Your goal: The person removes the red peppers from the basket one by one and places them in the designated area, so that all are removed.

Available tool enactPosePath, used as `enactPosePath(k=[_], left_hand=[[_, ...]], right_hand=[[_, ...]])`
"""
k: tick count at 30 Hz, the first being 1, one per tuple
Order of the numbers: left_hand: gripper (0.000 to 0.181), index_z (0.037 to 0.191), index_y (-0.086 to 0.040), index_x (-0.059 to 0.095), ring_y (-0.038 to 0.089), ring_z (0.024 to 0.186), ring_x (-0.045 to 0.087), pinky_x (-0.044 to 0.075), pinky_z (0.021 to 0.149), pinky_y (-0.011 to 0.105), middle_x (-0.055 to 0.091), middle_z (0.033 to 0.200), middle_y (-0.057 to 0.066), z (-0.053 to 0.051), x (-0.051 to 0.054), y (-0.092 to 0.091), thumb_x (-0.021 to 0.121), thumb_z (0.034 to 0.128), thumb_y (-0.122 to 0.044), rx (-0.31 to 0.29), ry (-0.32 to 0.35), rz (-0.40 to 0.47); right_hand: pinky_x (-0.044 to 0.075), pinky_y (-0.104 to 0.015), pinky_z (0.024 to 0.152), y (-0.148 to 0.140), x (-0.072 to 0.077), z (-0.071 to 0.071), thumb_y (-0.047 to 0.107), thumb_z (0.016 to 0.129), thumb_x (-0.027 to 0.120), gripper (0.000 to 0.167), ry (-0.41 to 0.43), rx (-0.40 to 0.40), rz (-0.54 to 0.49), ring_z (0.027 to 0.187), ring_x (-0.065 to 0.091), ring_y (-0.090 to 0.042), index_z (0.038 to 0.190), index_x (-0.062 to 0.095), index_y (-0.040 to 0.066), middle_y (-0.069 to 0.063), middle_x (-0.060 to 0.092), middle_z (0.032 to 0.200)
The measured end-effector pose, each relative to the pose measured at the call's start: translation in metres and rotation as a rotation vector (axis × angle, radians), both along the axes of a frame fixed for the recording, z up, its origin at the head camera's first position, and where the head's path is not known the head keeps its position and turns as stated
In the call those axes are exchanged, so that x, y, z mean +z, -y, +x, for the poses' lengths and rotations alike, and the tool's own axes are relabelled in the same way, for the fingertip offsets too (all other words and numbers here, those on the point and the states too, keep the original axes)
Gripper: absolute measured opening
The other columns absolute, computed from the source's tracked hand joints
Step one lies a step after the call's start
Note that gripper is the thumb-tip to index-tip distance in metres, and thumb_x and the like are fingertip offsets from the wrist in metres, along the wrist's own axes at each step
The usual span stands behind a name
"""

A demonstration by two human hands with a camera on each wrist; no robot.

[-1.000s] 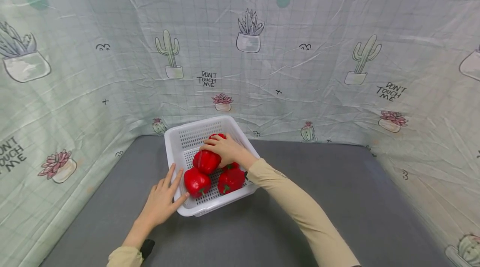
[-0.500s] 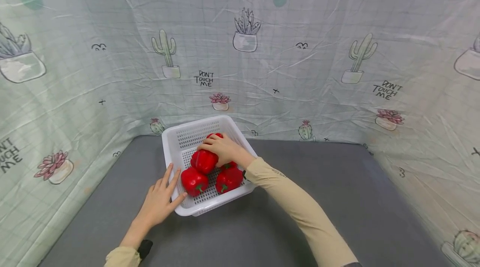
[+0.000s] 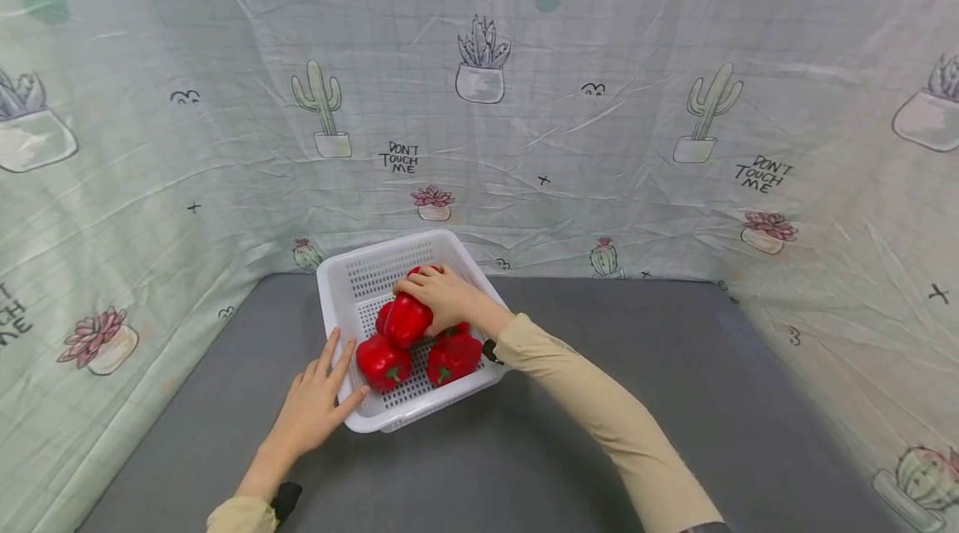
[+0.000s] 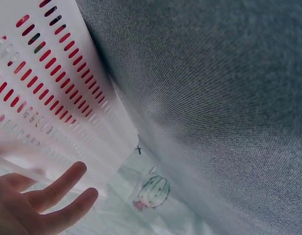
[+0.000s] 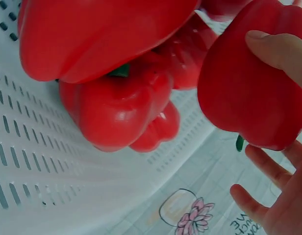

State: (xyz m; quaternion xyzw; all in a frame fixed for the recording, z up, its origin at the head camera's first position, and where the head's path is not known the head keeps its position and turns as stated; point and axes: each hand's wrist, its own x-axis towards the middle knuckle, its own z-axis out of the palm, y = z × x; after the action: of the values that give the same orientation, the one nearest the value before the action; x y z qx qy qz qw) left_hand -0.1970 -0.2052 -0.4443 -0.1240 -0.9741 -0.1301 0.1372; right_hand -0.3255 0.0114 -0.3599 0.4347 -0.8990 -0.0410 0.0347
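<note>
A white perforated basket point(image 3: 339, 291) holds several red bell peppers, two of them, one pepper point(image 3: 384, 363) and another point(image 3: 454, 358), near its front side. My right hand point(image 3: 448, 298) grips a pepper point(image 3: 408, 321) above the others; in the right wrist view the thumb lies on the held pepper point(image 5: 254, 83), whose green stem points down. Other peppers point(image 5: 116, 107) lie beside it in the basket. My left hand point(image 3: 310, 404) rests with spread, fairly straight fingers on the basket's left rim. The left wrist view shows those fingers point(image 4: 62, 188) by the basket wall point(image 4: 104, 127).
The basket stands on a dark grey table point(image 3: 599, 366), towards its back left. Behind and on both sides hangs a pale curtain point(image 3: 554, 141) printed with cacti and potted plants.
My right hand has raised the gripped pepper slightly, and a pepper behind it shows more. My left hand stays on the rim. The whole scene has shifted a little left in the head view.
</note>
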Motion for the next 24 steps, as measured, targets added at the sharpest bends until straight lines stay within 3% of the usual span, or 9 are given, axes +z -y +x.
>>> enactPosePath(k=[9,24], left_hand=[[0.071,0.138,-0.007,0.031,0.043,0.111,0.044,0.039,0.082,0.060,0.018,0.146,0.020,0.000,0.000,0.000,0.056,0.0807,-0.040,0.004,-0.002,0.010],[0.069,0.137,-0.007,0.034,0.041,0.108,0.046,0.040,0.079,0.058,0.018,0.146,0.018,0.001,0.001,0.000,0.056,0.0807,-0.039,-0.012,-0.026,0.015]], right_hand=[[0.033,-0.047,0.098,-0.010,0.011,0.010,0.037,0.064,0.076,0.078,0.050,-0.016,-0.062,0.121,0.034,-0.021,0.129,0.037,0.023,-0.002,0.044,0.129],[0.038,-0.046,0.094,-0.035,0.026,0.029,0.035,0.060,0.078,0.079,0.006,-0.014,-0.166,0.120,0.032,-0.022,0.128,0.038,0.030,-0.007,0.037,0.131]])
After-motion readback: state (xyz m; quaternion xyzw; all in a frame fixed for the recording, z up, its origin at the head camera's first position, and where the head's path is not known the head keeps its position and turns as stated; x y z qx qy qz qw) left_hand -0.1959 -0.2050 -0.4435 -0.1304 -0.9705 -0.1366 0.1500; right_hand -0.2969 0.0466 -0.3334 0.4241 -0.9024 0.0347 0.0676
